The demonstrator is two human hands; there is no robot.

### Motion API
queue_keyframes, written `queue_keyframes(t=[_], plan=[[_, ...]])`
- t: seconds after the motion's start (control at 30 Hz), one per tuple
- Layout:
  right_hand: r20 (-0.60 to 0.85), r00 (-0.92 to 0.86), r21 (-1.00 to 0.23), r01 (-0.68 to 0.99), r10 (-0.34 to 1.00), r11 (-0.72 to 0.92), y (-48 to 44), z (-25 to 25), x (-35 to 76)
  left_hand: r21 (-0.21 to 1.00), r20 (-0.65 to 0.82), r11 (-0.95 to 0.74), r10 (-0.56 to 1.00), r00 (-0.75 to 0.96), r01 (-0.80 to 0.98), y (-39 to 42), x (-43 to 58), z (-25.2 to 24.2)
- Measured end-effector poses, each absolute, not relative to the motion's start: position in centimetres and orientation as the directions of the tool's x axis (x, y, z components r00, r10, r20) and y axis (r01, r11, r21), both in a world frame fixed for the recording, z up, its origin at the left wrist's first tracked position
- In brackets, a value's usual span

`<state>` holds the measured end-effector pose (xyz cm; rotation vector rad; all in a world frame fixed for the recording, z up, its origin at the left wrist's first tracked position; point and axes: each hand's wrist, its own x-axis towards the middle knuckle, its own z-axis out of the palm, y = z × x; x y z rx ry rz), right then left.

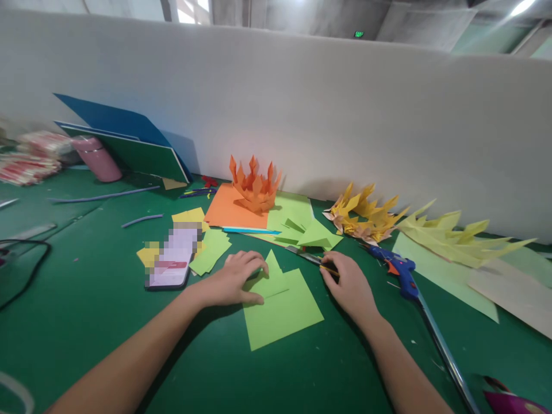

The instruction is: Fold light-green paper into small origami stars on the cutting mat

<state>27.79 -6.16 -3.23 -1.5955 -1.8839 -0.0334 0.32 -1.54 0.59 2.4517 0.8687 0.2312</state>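
A light green paper sheet (282,307) lies on the green table (86,310) in front of me, with a short slit and a folded point at its top. My left hand (236,280) rests on its left edge, fingers curled and pressing the paper down. My right hand (348,284) sits just right of the sheet, fingers closed on a thin utility knife (307,256) whose blade end points left above the paper.
A phone (171,263) lies left of my hand among yellow and green scraps. Behind are an orange folded paper crown (254,187) on orange paper, a yellow-orange crown (362,215), pale yellow spiky paper (452,236), a blue glue gun (399,273) and a white partition wall.
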Motion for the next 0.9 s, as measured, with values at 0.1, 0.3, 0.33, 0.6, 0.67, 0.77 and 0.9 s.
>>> queue_keyframes(t=[0.1,0.3,0.33,0.6,0.67,0.77,0.9], plan=[[0.463,-0.03,-0.392,0.889,0.886,0.235,-6.3,-4.0,28.1,0.539,-0.025,-0.663,0.603,0.797,0.519,-1.7,0.4,0.8],[0.537,-0.167,-0.358,0.842,0.827,0.403,-6.5,-3.7,27.6,0.541,-0.055,-0.702,0.519,0.853,0.462,-2.0,0.6,1.4],[0.542,-0.2,-0.358,0.823,0.816,0.44,-6.6,-3.5,27.3,0.535,-0.043,-0.716,0.507,0.861,0.448,-2.0,0.6,1.4],[0.435,-0.405,-0.373,0.731,0.804,0.571,-7.3,-2.8,26.3,0.488,0.052,-0.762,0.512,0.858,0.425,-1.8,0.5,1.1],[0.439,-0.424,-0.368,0.72,0.792,0.589,-7.3,-2.9,26.3,0.508,0.058,-0.772,0.474,0.879,0.382,-1.8,0.5,1.1],[0.453,-0.439,-0.343,0.717,0.776,0.607,-7.1,-3.1,26.5,0.54,0.044,-0.76,0.455,0.889,0.362,-1.6,0.6,1.0],[0.443,-0.457,-0.339,0.711,0.771,0.616,-7.0,-3.1,26.6,0.534,0.075,-0.759,0.481,0.873,0.372,-1.4,1.0,0.6]])
